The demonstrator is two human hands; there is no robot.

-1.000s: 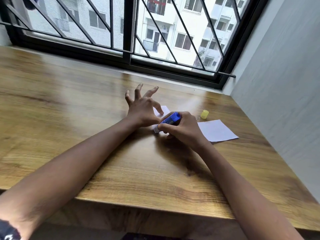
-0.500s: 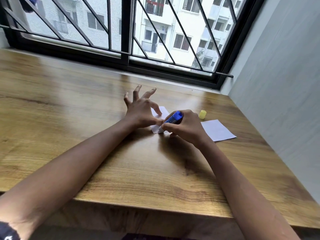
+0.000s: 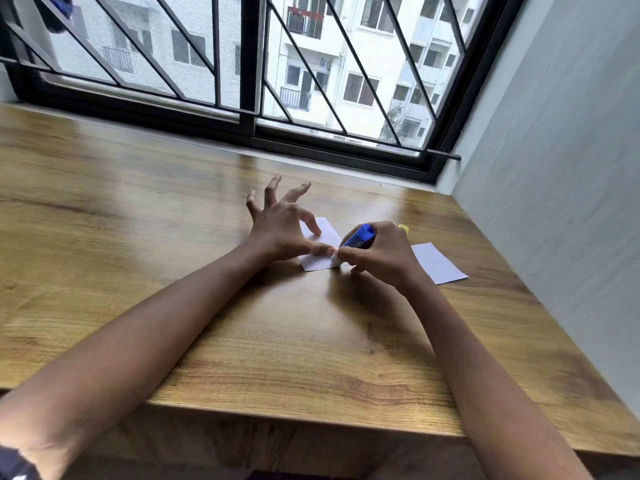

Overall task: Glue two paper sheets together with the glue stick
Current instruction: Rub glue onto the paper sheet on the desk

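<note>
head view: two paper sheets are lying on the wooden table; the left hand, fingers splayed wide, is pinning the near sheet; the right hand is gripping one blue glue stick, tilted, white tip down-left on that sheet; the second sheet is lying right; one yellow cap is peeking out behind.

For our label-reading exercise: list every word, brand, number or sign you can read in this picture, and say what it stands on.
None can be read.
Blue glue stick in the right hand: any label is hidden by the fingers or blurred.
White paper sheet under the left hand: blank where visible.
Second white paper sheet on the wooden table: blank.
Small yellow cap: no marking visible.
</note>
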